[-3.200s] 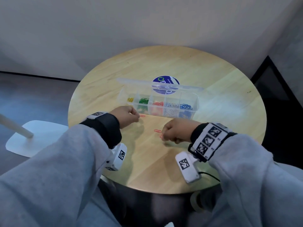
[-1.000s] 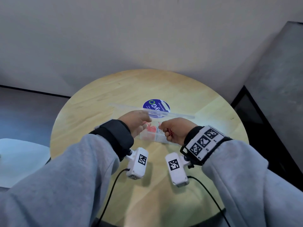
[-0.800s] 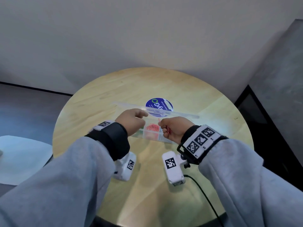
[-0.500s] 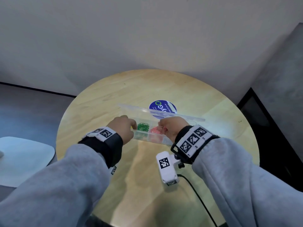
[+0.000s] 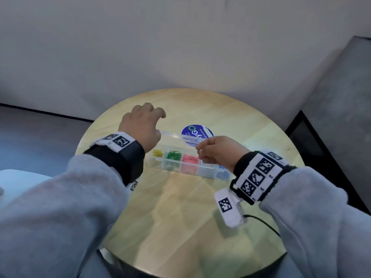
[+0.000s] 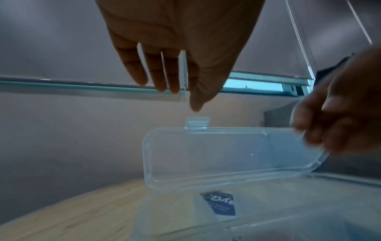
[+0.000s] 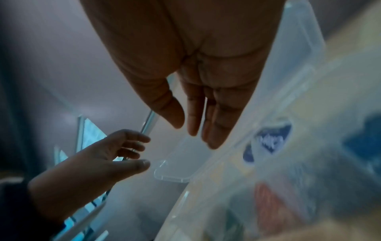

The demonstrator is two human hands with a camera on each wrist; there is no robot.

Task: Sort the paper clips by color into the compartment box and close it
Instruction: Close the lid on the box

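Note:
The clear compartment box lies open on the round wooden table. It holds yellow clips, green clips, red clips and blue clips in separate compartments. Its lid stands up behind it, latch tab on top. My left hand hovers above the lid's left end with its fingers spread and holds nothing. My right hand reaches over the box's middle. Its straight fingers lie against the lid near its right end.
A round blue sticker sits on the table behind the lid. A wall rises right behind the table. A white chair seat is at the left, below table height. A black cable trails from my right wrist camera.
Both hands left the red compartment. My left hand rose and moved back over the lid's left end; my right hand lifted to the lid's edge. No loose clips show on the table now.

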